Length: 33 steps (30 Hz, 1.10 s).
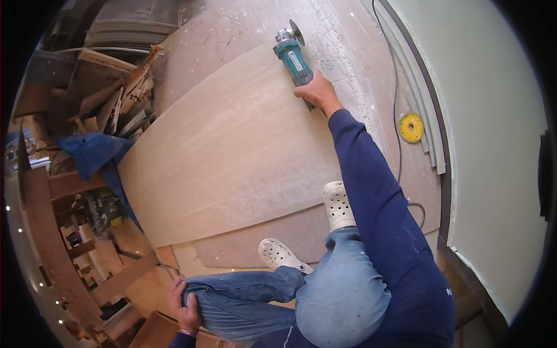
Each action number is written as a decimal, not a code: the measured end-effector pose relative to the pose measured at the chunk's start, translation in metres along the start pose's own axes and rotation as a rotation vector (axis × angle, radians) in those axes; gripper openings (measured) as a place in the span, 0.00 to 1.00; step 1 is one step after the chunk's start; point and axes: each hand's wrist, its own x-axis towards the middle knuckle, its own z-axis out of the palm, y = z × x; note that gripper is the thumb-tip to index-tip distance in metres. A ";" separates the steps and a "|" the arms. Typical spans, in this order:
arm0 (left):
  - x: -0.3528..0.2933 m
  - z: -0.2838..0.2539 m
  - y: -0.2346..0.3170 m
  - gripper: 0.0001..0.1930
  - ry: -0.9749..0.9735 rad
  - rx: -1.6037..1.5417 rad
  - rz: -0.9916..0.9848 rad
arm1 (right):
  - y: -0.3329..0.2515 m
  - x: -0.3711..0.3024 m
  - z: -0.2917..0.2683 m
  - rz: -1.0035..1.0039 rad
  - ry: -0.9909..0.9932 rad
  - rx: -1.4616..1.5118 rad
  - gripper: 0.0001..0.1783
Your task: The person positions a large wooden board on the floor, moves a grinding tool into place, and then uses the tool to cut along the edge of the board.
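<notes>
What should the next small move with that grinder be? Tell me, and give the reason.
Probably ease the teal angle grinder along the top edge of the pale plywood sheet. The right hand grips its body, the disc sits at that edge, and the left hand rests on the knee.

Right hand (315, 91) holds a teal angle grinder (292, 52) on a plywood sheet (232, 151); left hand (184, 306) rests on the knee
</notes>
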 end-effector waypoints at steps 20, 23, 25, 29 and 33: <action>-0.029 0.001 -0.002 0.20 0.030 0.006 0.034 | 0.019 -0.033 -0.002 0.015 -0.005 -0.018 0.38; -0.032 0.001 -0.004 0.19 0.034 0.010 0.039 | 0.018 -0.032 -0.003 0.023 -0.012 -0.032 0.38; -0.033 0.001 -0.003 0.19 0.036 0.023 0.048 | 0.017 -0.032 -0.002 0.033 -0.026 -0.010 0.38; -0.035 0.001 -0.003 0.20 0.037 0.034 0.048 | 0.015 -0.028 -0.002 0.015 -0.030 -0.002 0.38; -0.036 0.001 -0.002 0.20 0.036 0.039 0.050 | 0.018 -0.021 0.001 -0.032 0.019 -0.032 0.36</action>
